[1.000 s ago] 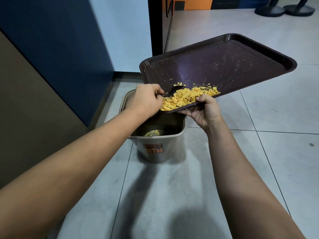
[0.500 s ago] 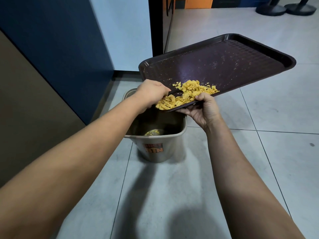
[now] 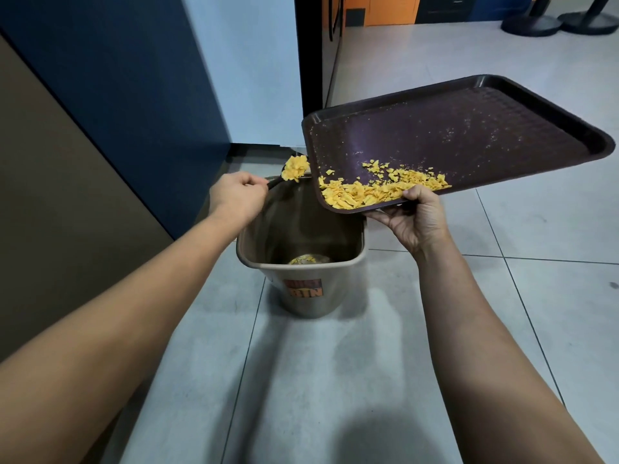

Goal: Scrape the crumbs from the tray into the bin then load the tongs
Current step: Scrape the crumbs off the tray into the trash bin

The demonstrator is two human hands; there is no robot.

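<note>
Two bare forearms reach in from the near edge over open grey floor tiles, plenty of free tile on the near side and out to the right. Ahead of them the beige bin stands on the floor, mouth open, a few yellow bits lying at its bottom, an orange label on its near wall. Left of it there's little room: a brown panel and a dark blue wall run close along that side. The right hand grips the near edge of the dark brown tray, thumb curled over the rim, fingers underneath, and the tray tilts so its near left corner hangs over the bin's far right rim. A heap of yellow crumbs sits piled against that low edge, right by the thumb, fine specks scattered further up the tray. The left hand is fisted, fingers curled tight round the dark handle of a utensil; I cannot tell whether it is tongs or a spoon. Its tip carries a clump of crumbs above the bin's far rim, just off the tray's left edge. Half a second ago that hand was over the tray's corner, in the pile; now it has swung out left, clear of the tray, with a load lifted away. Beyond, pale floor runs off to two black round bases at the far right.
</note>
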